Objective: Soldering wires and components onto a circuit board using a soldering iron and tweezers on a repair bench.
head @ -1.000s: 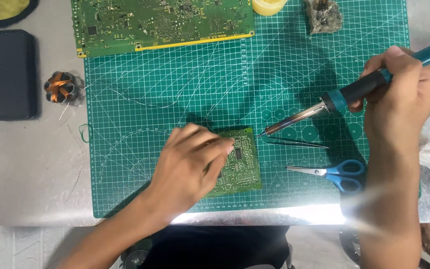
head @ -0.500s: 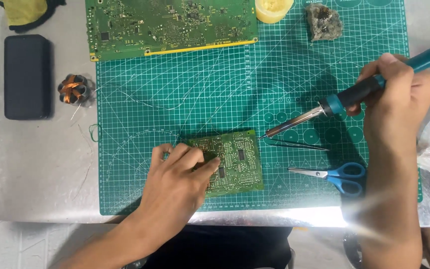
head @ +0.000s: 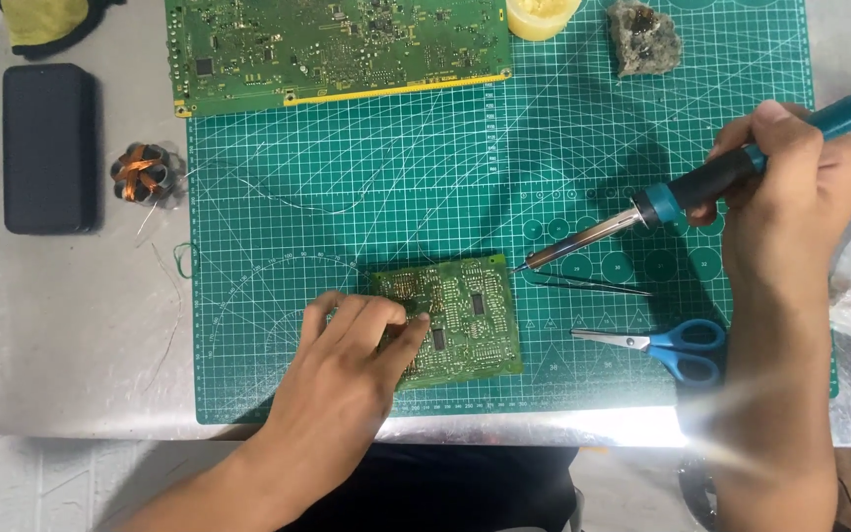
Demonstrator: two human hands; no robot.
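A small green circuit board (head: pixel 465 315) lies on the green cutting mat (head: pixel 396 197) near its front edge. My left hand (head: pixel 347 360) rests on the board's left part, fingertips pressing down on it. My right hand (head: pixel 790 197) grips a soldering iron (head: pixel 682 192) with a teal and black handle. Its metal tip points left and hovers just off the board's upper right corner, not touching it.
Tweezers (head: pixel 593 286) and blue-handled scissors (head: pixel 662 345) lie right of the board. A large green circuit board (head: pixel 337 44) lies at the mat's far edge, beside a yellow tub (head: pixel 542 14) and a grey wire-wool lump (head: pixel 645 35). A copper coil (head: pixel 142 171) and black case (head: pixel 48 148) sit left.
My left hand has slid left and back across the small board, uncovering more of it. The soldering iron has stayed near the board's upper right corner.
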